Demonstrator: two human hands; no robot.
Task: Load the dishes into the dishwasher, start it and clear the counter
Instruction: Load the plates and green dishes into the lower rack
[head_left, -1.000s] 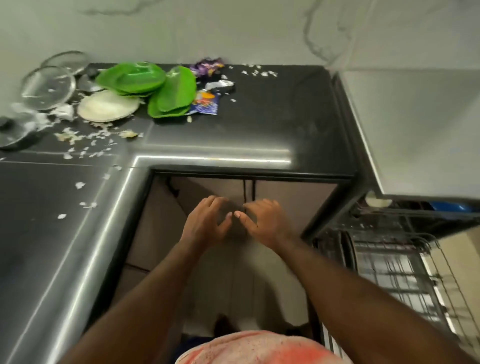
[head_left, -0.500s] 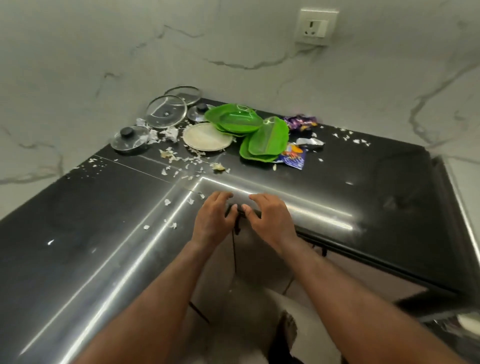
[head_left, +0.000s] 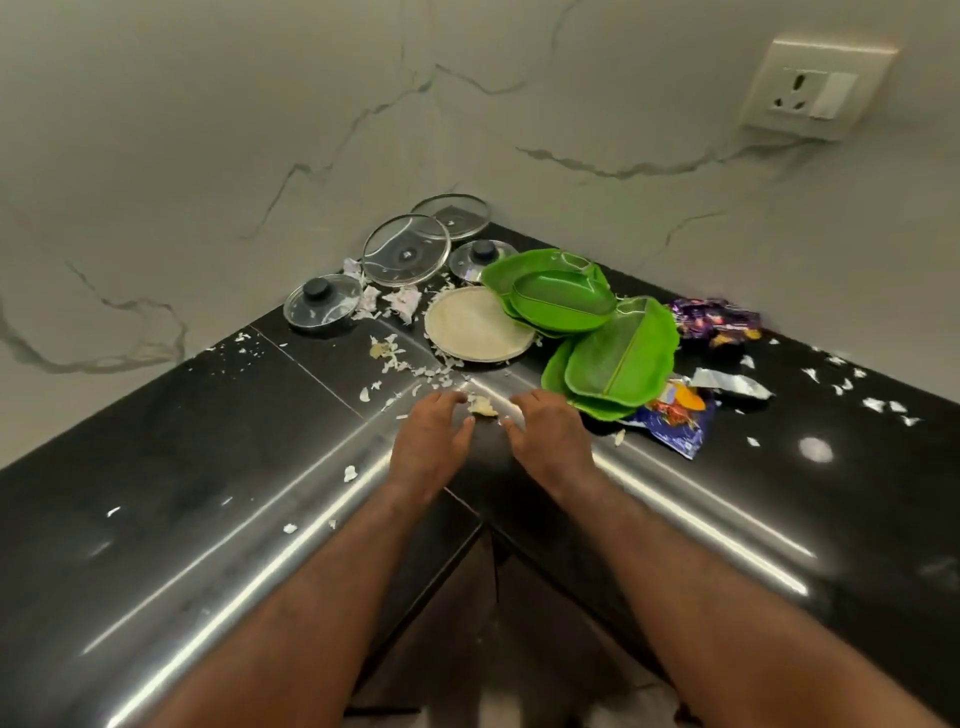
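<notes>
Marble-walled corner, black L-shaped counter (head_left: 208, 467): dishes not yet loaded.
Stacked at the back corner, likely staged for loading: green divided plates (head_left: 618, 358) overlapping a cream plate (head_left: 475, 327), glass lids (head_left: 406, 250) by the wall. Print on the snack wrappers (head_left: 675, 421) is unreadable. The left hand (head_left: 431, 447) and right hand (head_left: 550, 441) lie flat, fingers extended, gripping nothing, flanking a food scrap (head_left: 483, 406), probably to gather it. No dishwasher in view.

Glossy black stone counter (head_left: 171, 467); shiny green plastic plates (head_left: 618, 358); glass lids (head_left: 406, 250).
</notes>
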